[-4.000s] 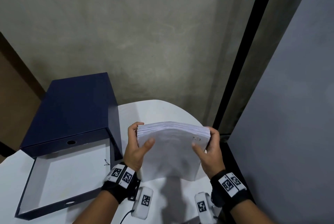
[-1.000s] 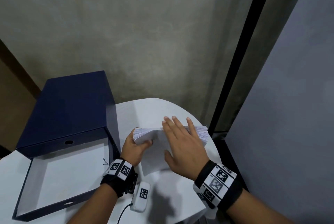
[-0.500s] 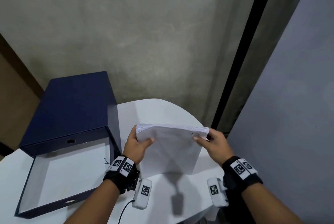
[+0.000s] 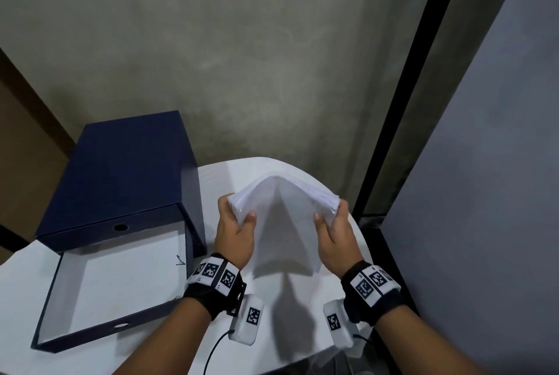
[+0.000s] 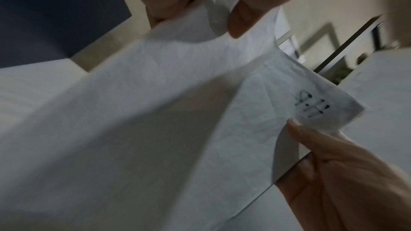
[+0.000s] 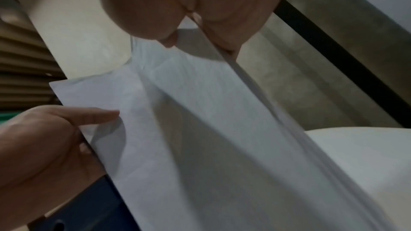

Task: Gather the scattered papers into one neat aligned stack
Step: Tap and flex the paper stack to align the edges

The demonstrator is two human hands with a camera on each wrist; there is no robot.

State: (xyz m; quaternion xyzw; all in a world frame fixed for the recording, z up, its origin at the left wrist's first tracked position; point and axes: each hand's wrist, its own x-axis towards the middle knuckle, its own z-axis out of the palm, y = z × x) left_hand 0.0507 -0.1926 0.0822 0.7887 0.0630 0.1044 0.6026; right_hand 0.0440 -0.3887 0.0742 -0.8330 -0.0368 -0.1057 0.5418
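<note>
- Half a second ago the paper stack (image 4: 282,225) was held flat between my hands; now it bows upward into a ridge, so I judge I am flexing it to loosen the sheets before squaring.
- My left hand (image 4: 234,238) grasps its 9 o'clock edge, my right hand (image 4: 334,240) its 3 o'clock edge.
- The stack hangs above the worktop (image 4: 225,176); the blue box (image 4: 121,175) stands at 9 o'clock, the worktop rim close at 3 o'clock.
</note>
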